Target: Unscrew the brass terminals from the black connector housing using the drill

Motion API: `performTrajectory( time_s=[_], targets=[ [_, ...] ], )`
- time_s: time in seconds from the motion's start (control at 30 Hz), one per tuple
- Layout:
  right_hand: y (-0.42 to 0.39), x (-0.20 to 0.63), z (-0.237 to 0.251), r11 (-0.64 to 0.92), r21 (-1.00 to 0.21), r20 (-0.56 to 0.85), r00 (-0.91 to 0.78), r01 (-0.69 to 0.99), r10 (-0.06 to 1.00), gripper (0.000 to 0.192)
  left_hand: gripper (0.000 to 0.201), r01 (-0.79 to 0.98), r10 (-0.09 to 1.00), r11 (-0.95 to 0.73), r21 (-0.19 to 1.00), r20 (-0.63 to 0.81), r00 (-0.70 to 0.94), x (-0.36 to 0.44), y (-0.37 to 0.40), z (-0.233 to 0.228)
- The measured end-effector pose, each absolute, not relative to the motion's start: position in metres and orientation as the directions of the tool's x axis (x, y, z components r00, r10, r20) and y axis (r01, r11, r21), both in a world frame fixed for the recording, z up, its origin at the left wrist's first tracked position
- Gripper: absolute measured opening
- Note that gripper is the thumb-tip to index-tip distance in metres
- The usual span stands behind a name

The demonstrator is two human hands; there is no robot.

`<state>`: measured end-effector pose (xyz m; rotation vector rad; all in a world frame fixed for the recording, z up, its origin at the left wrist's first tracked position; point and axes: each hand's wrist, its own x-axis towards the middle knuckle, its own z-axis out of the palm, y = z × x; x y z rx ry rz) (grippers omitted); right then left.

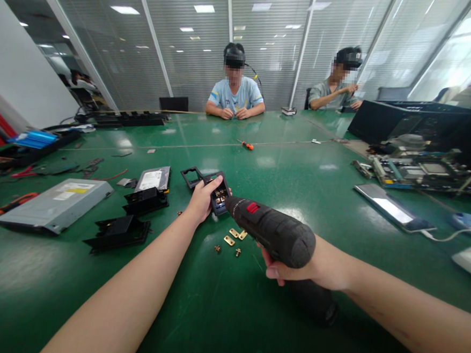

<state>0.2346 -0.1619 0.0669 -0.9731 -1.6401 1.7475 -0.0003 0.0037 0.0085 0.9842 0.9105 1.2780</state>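
Observation:
My left hand is closed around a small black plastic housing with brass-coloured terminals inside. A black cordless drill with a red switch on top is gripped in my right hand. Its front end points left at the open side of the housing; whether the bit touches a screw is too small to tell. Just below them on the green table lie several brass plates and loose screws. Beyond my left hand is a black frame.
To the left lie black plastic brackets, a hard drive and a grey metal drive box. A phone with a cable and circuit boards are at right. An orange screwdriver lies ahead. Two people sit across the table.

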Motion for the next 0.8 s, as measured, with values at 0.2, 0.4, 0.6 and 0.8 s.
performTrajectory(
  time_s=[0.2,0.4,0.6,0.8],
  targets=[
    [-0.163,0.235,0.065,-0.086,-0.992,-0.123,-0.600,0.090,0.791,0.036,0.039,-0.325,0.996,0.022,0.945,0.006,0.086,-0.001,0.005,0.007],
    [-0.161,0.235,0.064,-0.137,-0.988,-0.149,-0.625,0.068,0.766,0.037,0.040,-0.326,0.997,0.029,0.945,-0.002,0.082,-0.001,0.005,0.005],
    [-0.158,0.239,0.053,-0.242,-0.970,-0.185,-0.651,0.002,0.737,0.061,0.042,-0.335,0.996,0.043,0.941,-0.015,0.085,-0.002,0.004,0.006],
    [-0.155,0.242,0.039,-0.392,-0.920,-0.274,-0.698,-0.010,0.661,0.078,0.044,-0.338,0.996,0.046,0.940,-0.018,0.086,-0.004,0.004,0.005]
  ],
)
